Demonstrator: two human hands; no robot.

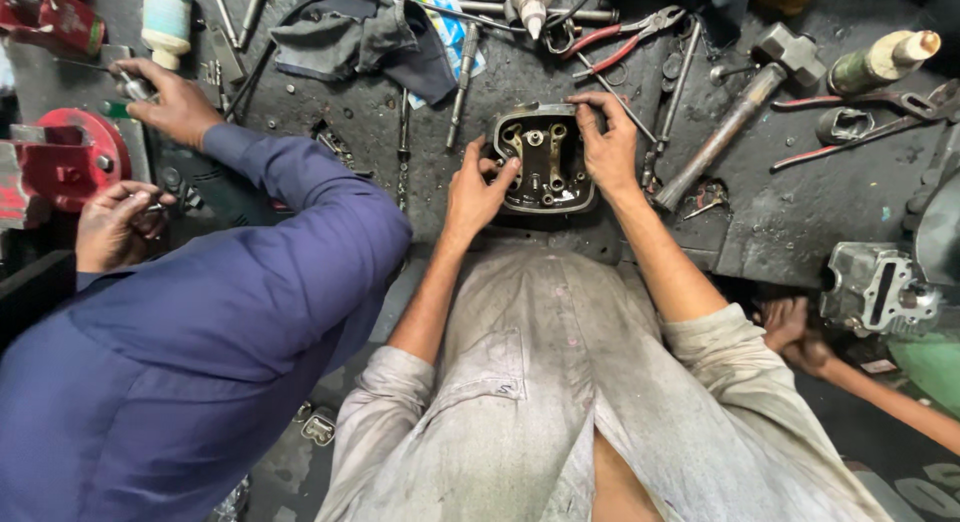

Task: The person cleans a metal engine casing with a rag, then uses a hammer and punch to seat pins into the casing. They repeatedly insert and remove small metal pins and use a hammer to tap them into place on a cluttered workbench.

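A dark metal engine cylinder head [543,160] with rocker arms inside lies on the greasy workbench [760,232], right in front of me. My left hand [478,190] grips its left side, the thumb hooked over the rim. Along its right edge and top corner rests my right hand [608,140], fingers wrapped over the casting. Both hands hold the part flat on the bench.
A co-worker in a blue shirt [200,332] works at a red vise [70,160] to my left. Red-handled pliers [620,37], a hammer [745,97], screwdrivers, a grey cloth [365,37] and bottles litter the bench. Another engine casting [880,287] sits at right, near another person's arm.
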